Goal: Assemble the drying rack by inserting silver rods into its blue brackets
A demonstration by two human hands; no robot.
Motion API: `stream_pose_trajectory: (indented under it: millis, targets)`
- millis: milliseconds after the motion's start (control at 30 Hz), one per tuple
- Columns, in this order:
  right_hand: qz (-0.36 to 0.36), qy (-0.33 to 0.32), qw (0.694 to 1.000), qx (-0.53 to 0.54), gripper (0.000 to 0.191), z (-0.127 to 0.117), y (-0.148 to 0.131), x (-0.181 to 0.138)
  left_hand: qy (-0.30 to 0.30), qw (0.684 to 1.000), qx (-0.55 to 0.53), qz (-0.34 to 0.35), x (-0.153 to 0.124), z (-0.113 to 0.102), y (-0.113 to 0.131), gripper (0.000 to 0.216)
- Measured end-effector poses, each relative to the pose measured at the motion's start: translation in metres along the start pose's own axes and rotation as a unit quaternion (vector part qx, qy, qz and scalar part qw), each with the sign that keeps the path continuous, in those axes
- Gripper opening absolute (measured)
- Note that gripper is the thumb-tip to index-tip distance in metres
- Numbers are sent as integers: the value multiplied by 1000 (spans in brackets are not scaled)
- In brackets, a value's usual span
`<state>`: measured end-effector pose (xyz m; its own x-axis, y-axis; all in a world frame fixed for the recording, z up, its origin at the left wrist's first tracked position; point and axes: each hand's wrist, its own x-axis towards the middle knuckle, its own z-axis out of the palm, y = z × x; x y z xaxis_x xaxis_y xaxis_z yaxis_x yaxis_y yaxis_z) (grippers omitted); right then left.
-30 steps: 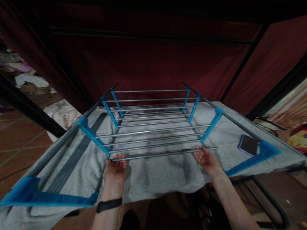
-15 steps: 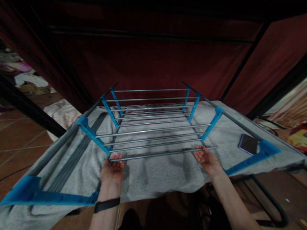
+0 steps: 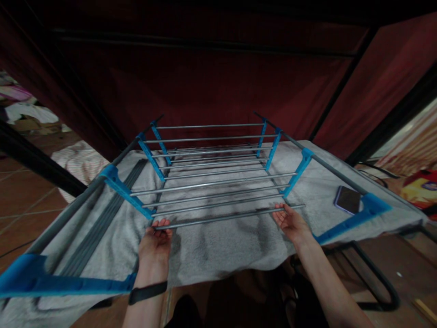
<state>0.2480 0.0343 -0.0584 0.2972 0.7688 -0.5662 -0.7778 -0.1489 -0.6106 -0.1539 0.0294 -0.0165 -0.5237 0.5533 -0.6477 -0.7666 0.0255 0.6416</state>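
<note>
A grey metal rod (image 3: 221, 218) lies crosswise between my two hands. Around its left end, my left hand (image 3: 156, 240) has its fingers curled, palm up. My right hand (image 3: 289, 222) pinches the rod a little short of its right end, which sticks out past the fingers. Just beyond is a partly built rack, with blue plastic brackets (image 3: 128, 196) on grey side tubes (image 3: 73, 216) and several thin crossbars (image 3: 215, 184) fitted between them. The nearest brackets, one blue bracket (image 3: 75, 284) at left and another (image 3: 351, 223) at right, have no bars between them.
A grey blanket (image 3: 218, 255) covers the surface under the rack. Several loose rods (image 3: 105, 218) lie bundled inside the left tube. A phone (image 3: 347, 199) rests near the right bracket. Behind stands a dark red panel (image 3: 205, 86) with black framing. Clothes (image 3: 30, 111) are piled at far left.
The view has shifted slightly, so the rack and blanket appear a bit further left and higher. Both hands keep hold of the same rod, with little visible movement relative to the rack.
</note>
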Motion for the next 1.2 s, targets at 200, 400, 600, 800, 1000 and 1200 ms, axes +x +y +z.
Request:
stream_pose_trajectory:
  millis: [200, 400, 600, 800, 1000, 1200]
  targets:
    - [0, 2, 1000, 3, 16, 1, 0, 0, -2, 1000, 7, 5, -6, 2, 1, 32]
    - [-6, 3, 1000, 2, 17, 4, 3, -1, 6, 1000, 26, 7, -7, 4, -2, 31]
    - [-4, 1, 1000, 7, 16, 4, 8, 2, -7, 999, 19, -32, 1, 6, -10, 30]
    - [-6, 1, 1000, 8, 14, 5, 10, 6, -67, 996, 44, -30, -5, 11, -26, 28]
    - [5, 1, 1000, 10, 16, 10, 13, 2, -134, 986, 79, -67, -19, 18, -49, 24]
    - [9, -8, 1000, 5, 16, 9, 12, 1, -145, 983, 77, -76, -27, 24, -66, 24]
